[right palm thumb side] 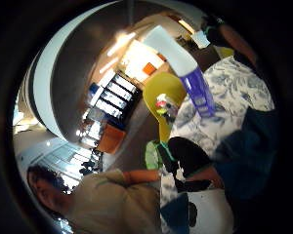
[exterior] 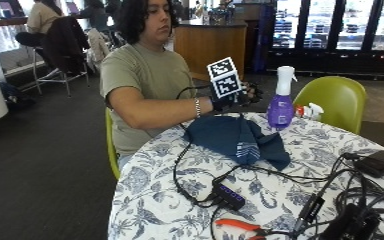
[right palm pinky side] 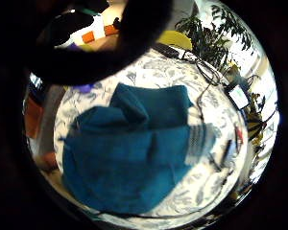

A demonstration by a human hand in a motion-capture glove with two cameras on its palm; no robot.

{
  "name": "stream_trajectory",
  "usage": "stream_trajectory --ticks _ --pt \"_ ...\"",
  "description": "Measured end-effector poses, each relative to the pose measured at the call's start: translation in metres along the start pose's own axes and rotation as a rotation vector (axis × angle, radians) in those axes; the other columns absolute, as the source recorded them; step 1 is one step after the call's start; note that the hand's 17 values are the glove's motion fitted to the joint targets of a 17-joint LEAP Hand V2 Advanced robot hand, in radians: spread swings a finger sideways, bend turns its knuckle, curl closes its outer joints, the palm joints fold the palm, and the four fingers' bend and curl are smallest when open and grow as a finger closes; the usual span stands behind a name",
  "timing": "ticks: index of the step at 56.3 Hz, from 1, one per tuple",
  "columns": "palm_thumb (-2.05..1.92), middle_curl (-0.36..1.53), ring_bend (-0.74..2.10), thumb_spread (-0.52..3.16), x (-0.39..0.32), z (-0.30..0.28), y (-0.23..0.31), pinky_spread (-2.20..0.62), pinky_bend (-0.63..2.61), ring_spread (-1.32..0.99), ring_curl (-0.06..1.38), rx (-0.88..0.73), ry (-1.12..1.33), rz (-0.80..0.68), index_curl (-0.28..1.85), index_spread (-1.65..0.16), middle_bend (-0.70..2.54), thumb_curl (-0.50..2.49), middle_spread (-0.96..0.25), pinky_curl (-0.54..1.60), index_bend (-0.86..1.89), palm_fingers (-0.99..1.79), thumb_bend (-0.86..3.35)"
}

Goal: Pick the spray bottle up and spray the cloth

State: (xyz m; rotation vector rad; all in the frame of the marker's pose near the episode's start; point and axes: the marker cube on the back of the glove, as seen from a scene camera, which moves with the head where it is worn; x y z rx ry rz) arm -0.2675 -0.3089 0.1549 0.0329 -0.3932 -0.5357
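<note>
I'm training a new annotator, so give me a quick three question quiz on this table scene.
1. True or false: the gloved right hand already holds the spray bottle.
2. What lies on the table between the person and the bottle? A) blue cloth B) plate C) book
3. Is the bottle upright or tipped over?

Key: 1 false, the hand is in the air beside it; 2 A; 3 upright.

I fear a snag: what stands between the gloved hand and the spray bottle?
Nothing visible. The hand hovers over the cloth, and the bottle stands upright just beyond it on the table.
</note>
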Motion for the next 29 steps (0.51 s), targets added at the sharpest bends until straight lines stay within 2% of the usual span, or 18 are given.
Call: stream_trajectory --ticks 10,29 --pt "0.57 0.39 0.45 0.98 -0.016 -0.021 0.046 0.23 0.18 -0.08 0.37 -0.149 0.225 -0.125 0.3 -0.37 0.26 0.41 -0.02 0.31 0.13 0.51 -0.04" --pt "0.5 0.38 0.44 1.0 -0.044 -0.03 0.081 0.22 0.19 -0.1 0.36 -0.246 0.329 -0.202 0.26 -0.4 0.24 0.36 -0.05 0.31 0.13 0.48 -0.03"
